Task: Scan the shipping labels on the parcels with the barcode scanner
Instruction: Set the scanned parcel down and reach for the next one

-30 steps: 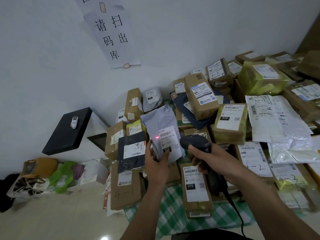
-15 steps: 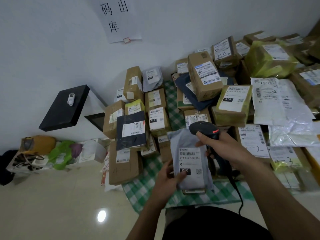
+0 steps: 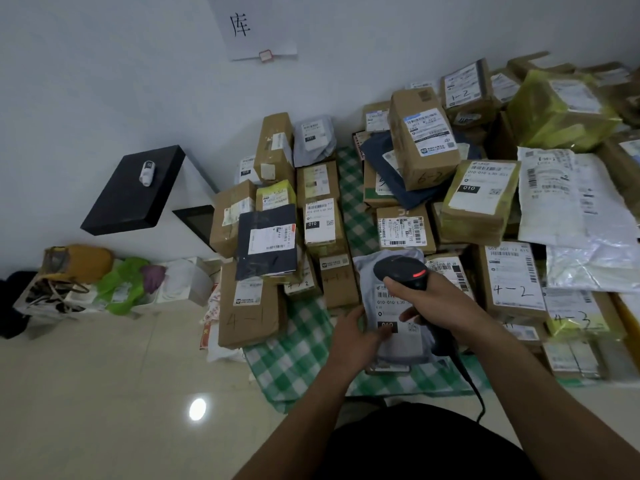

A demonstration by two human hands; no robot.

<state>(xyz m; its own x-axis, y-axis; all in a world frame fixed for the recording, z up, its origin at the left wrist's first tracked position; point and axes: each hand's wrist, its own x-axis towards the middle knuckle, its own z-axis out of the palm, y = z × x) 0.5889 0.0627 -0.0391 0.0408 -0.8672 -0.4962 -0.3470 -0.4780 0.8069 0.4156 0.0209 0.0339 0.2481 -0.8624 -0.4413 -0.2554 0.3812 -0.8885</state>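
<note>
Head view: grey parcel (image 3: 401, 351) in left fingers (image 3: 356, 311), below scanner (image 3: 403, 271).

My barcode scanner (image 3: 401, 270) is matt black plastic. My grey mailer (image 3: 365, 271) is smooth plastic film with a paper label (image 3: 389, 303). I see dull brown cardboard boxes (image 3: 247, 317), a woven checked cloth (image 3: 294, 358) and glossy floor tiles (image 3: 121, 393).

Running dim and flat, leaning cool blue-grey. Throwing one white glare spot (image 3: 197, 408) off the floor (image 3: 104, 393), well left of the left hand (image 3: 353, 336). Glowing red on the scanner (image 3: 403, 271) in the right hand (image 3: 433, 299). Laying soft shade from that hand over the grey parcel (image 3: 398, 344). Bending and smearing toward the edges, softening labels (image 3: 575, 95) far right of that hand.
</note>
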